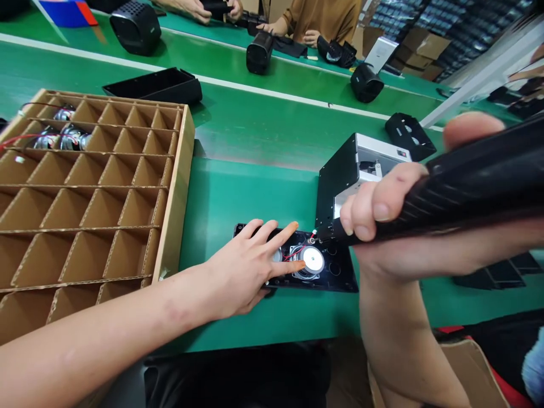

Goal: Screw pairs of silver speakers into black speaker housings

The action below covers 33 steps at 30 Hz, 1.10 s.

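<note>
A black panel (pixel 342 275) lies on the green table, with a round silver speaker driver (pixel 313 259) and red wires on it. My left hand (pixel 250 263) rests on the panel with its fingers spread, two of them reaching to the driver. A second driver is partly hidden under those fingers. My right hand (pixel 382 215) is wrapped round a black electric screwdriver (pixel 476 181), held slanting down to the left. The tool's tip is at the driver's upper edge, near the red wires.
At the left stands a divided cardboard box (pixel 185 153) with a few drivers. A black-and-silver machine (pixel 334 175) stands behind the panel. Black housings (pixel 136 28) sit along the green line. People's hands (pixel 195 10) are across it.
</note>
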{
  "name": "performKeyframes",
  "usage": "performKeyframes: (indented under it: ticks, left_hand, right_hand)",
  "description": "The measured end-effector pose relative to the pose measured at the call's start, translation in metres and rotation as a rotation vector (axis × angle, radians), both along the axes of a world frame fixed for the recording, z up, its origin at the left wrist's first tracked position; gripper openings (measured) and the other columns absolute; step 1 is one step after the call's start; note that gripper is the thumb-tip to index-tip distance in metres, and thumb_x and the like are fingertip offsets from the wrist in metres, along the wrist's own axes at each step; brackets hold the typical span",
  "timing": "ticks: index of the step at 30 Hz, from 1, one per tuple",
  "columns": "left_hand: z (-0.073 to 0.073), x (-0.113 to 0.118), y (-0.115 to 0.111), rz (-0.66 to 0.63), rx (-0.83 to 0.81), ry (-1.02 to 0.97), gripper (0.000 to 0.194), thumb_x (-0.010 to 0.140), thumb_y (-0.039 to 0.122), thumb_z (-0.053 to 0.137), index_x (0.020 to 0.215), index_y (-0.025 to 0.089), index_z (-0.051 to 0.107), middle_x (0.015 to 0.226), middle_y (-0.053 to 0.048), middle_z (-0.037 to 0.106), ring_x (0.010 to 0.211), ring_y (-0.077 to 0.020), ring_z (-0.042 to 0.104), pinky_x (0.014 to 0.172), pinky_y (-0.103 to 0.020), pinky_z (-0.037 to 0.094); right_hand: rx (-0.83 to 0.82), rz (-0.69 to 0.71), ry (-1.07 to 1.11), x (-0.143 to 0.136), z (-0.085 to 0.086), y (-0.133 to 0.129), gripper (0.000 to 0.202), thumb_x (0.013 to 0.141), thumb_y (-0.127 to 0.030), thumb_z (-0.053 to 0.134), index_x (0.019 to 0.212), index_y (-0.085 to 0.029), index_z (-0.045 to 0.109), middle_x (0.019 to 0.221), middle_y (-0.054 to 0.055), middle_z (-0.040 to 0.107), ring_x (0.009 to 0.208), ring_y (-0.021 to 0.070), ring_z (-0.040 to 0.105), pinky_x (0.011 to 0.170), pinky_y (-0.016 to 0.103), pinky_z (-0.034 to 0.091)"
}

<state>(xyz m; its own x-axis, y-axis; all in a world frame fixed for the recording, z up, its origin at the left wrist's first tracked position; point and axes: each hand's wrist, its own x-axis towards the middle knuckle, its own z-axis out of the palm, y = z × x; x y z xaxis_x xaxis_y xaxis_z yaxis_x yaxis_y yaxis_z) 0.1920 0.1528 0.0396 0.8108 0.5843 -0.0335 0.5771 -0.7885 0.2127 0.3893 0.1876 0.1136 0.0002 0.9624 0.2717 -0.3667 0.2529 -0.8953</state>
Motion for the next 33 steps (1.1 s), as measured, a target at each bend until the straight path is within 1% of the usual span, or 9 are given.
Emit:
performKeyframes:
  ticks: [2, 4, 8, 12, 14, 18, 22, 27, 33]
  left_hand:
    - [0.001, 0.000, 0.001, 0.003, -0.005, -0.001, 0.078, 0.081, 0.036, 0.077, 0.152, 0.041, 0.046, 0.168, -0.015, 0.027, 0.141, -0.0455, 0.040, 0.112, -0.062, 0.034]
    - [0.000, 0.000, 0.001, 0.004, -0.007, 0.002, 0.077, 0.081, 0.037, 0.077, 0.152, 0.041, 0.047, 0.168, -0.015, 0.027, 0.141, -0.0449, 0.040, 0.112, -0.061, 0.034]
    - [-0.003, 0.000, 0.001, -0.002, -0.003, 0.003, 0.077, 0.081, 0.038, 0.075, 0.152, 0.040, 0.047, 0.168, -0.016, 0.025, 0.141, -0.0446, 0.039, 0.112, -0.060, 0.033]
    - [-0.006, -0.001, 0.002, -0.010, -0.006, -0.009, 0.076, 0.080, 0.040, 0.076, 0.151, 0.040, 0.048, 0.169, -0.017, 0.024, 0.140, -0.0445, 0.040, 0.111, -0.061, 0.033]
    - [-0.006, -0.001, 0.002, -0.013, -0.004, -0.012, 0.077, 0.080, 0.040, 0.075, 0.151, 0.040, 0.047, 0.168, -0.018, 0.024, 0.139, -0.0446, 0.040, 0.110, -0.061, 0.034]
    - [-0.008, 0.000, 0.002, -0.013, 0.009, -0.018, 0.078, 0.079, 0.039, 0.075, 0.152, 0.039, 0.047, 0.168, -0.019, 0.024, 0.139, -0.0448, 0.040, 0.110, -0.060, 0.034]
    - [-0.008, 0.000, 0.001, -0.009, 0.007, -0.021, 0.078, 0.079, 0.038, 0.076, 0.151, 0.039, 0.048, 0.167, -0.019, 0.026, 0.140, -0.0440, 0.040, 0.110, -0.060, 0.034]
    - [-0.006, 0.000, 0.001, -0.006, 0.007, -0.012, 0.078, 0.078, 0.039, 0.076, 0.151, 0.040, 0.048, 0.167, -0.018, 0.027, 0.139, -0.0435, 0.040, 0.109, -0.059, 0.035]
    - [-0.004, 0.000, 0.002, -0.003, -0.010, 0.004, 0.078, 0.078, 0.040, 0.076, 0.151, 0.042, 0.048, 0.161, -0.016, 0.034, 0.138, -0.0431, 0.040, 0.111, -0.060, 0.034]
  right_hand:
    - [0.040, -0.016, 0.038, -0.010, -0.004, 0.001, 0.055, 0.063, -0.074, 0.081, 0.099, -0.033, 0.070, 0.054, -0.005, 0.054, 0.041, 0.0149, 0.048, 0.034, 0.027, 0.040]
    - [0.028, -0.004, 0.054, -0.015, -0.011, 0.003, 0.058, 0.063, -0.073, 0.082, 0.098, -0.029, 0.067, 0.055, -0.006, 0.054, 0.040, 0.0140, 0.047, 0.032, 0.027, 0.039]
    - [0.072, -0.018, 0.052, -0.019, -0.027, 0.008, 0.055, 0.076, -0.072, 0.072, 0.105, -0.027, 0.066, 0.057, -0.007, 0.053, 0.038, 0.0116, 0.046, 0.032, 0.024, 0.038]
    - [0.108, -0.024, 0.047, -0.021, -0.036, 0.014, 0.059, 0.075, -0.074, 0.072, 0.106, -0.023, 0.067, 0.053, -0.006, 0.052, 0.036, 0.0118, 0.044, 0.030, 0.024, 0.034]
    - [0.120, -0.030, 0.059, -0.022, -0.038, 0.015, 0.063, 0.074, -0.077, 0.071, 0.105, -0.022, 0.068, 0.052, -0.006, 0.051, 0.034, 0.0111, 0.042, 0.029, 0.024, 0.032]
    - [0.048, 0.008, 0.051, -0.021, -0.041, 0.015, 0.062, 0.072, -0.076, 0.075, 0.105, -0.024, 0.069, 0.056, -0.005, 0.053, 0.040, 0.0117, 0.047, 0.033, 0.024, 0.038]
    - [0.062, 0.002, 0.048, -0.023, -0.040, 0.013, 0.063, 0.071, -0.076, 0.075, 0.104, -0.022, 0.069, 0.053, -0.005, 0.052, 0.036, 0.0114, 0.044, 0.031, 0.024, 0.034]
    - [-0.005, 0.102, 0.067, -0.026, -0.037, 0.008, 0.056, 0.063, -0.069, 0.087, 0.095, -0.025, 0.070, 0.053, -0.004, 0.058, 0.036, 0.0117, 0.045, 0.034, 0.024, 0.036]
    - [0.061, 0.187, 0.055, -0.021, -0.052, 0.007, 0.057, 0.069, -0.077, 0.077, 0.095, -0.027, 0.073, 0.056, -0.004, 0.060, 0.036, 0.0119, 0.045, 0.032, 0.023, 0.037]
